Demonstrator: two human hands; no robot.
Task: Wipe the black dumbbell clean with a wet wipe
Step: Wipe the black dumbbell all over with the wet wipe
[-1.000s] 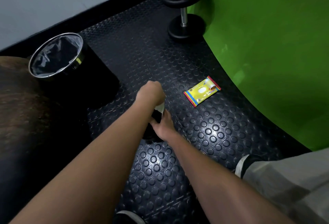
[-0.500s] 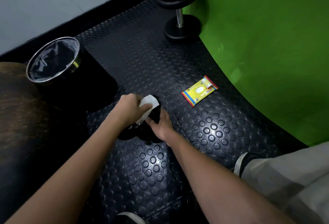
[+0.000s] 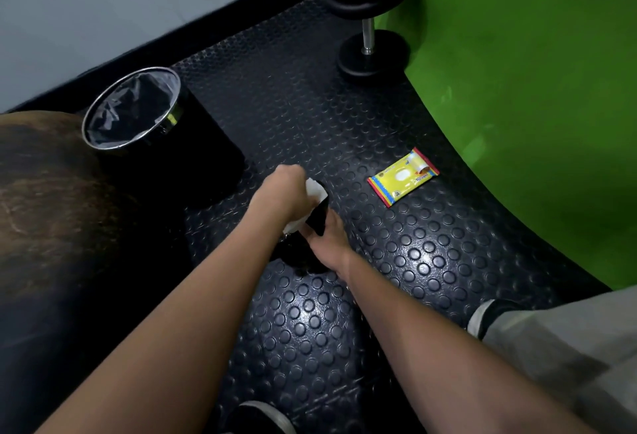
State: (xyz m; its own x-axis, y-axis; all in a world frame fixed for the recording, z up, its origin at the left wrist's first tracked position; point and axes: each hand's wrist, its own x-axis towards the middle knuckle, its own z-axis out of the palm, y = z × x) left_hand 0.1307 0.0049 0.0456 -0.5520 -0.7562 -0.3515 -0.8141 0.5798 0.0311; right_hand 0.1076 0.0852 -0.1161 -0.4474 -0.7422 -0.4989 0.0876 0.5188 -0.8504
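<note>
Nearest to us, at the bottom edge, the toe of a dark shoe with a pale sole (image 3: 262,414) pokes into view on the black studded floor mat (image 3: 424,261), and at the near right a bent leg in grey trousers (image 3: 568,357) ends in a second dark shoe (image 3: 489,313). Our two bare forearms reach forward from the near edge and meet in the middle of the mat. There our right hand (image 3: 325,244) grips the black dumbbell (image 3: 315,218), its fingers curled around the dark body, which stands tilted with one end on the mat; most of its lower part is lost in shadow against the dark floor. Our left hand (image 3: 286,192) is closed around a white wet wipe (image 3: 315,192) and presses it against the upper end of the dumbbell, the wipe showing between the hand and the black surface. To the left a large dark brown rounded shape (image 3: 51,213) fills the near left, too blurred for us to identify. Just beyond it, left of the hands, stands a black waste bin (image 3: 165,144) with a metal rim and a clear liner. To the right of the hands, a little farther off, a yellow pack of wipes (image 3: 403,176) lies flat on the mat, near the edge of a green backdrop (image 3: 534,88) that curves up along the right side. Farthest away, beside that green edge, a second dumbbell (image 3: 367,20) stands upright on one black plate, its chrome handle rising to a brown plate on top, close to the grey wall (image 3: 120,2).
</note>
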